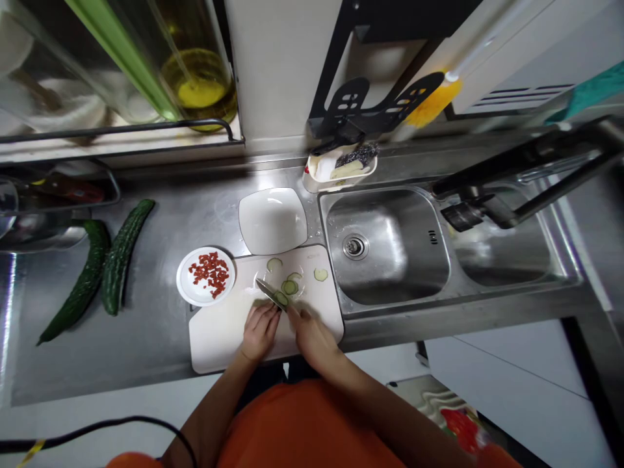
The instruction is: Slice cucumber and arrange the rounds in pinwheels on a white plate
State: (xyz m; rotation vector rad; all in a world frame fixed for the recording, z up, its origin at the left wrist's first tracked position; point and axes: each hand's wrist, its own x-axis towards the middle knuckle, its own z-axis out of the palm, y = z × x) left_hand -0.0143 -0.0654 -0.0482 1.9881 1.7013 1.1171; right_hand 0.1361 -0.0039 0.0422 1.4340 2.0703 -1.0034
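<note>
On a white cutting board [219, 338], my right hand [314, 335] is closed round the handle of a kitchen knife [268, 290]. Its blade points up and to the left, over the board. My left hand [262, 331] rests just left of the blade with its fingers curled down; whatever lies under them is hidden. A cucumber slice [281, 298] sits right against the blade. Further thin, pale green slices lie scattered on the board, among them a small overlapping group [289, 286] and a single slice [320, 275] near the right edge.
A white plate [273, 221] stands behind the board. A round dish with chopped red pieces [210, 273] overlaps its left corner. Two whole cucumbers [124, 257] lie further left. To the right is a sink [390, 253] with a black faucet [526, 172]; a small tub [341, 170] stands behind.
</note>
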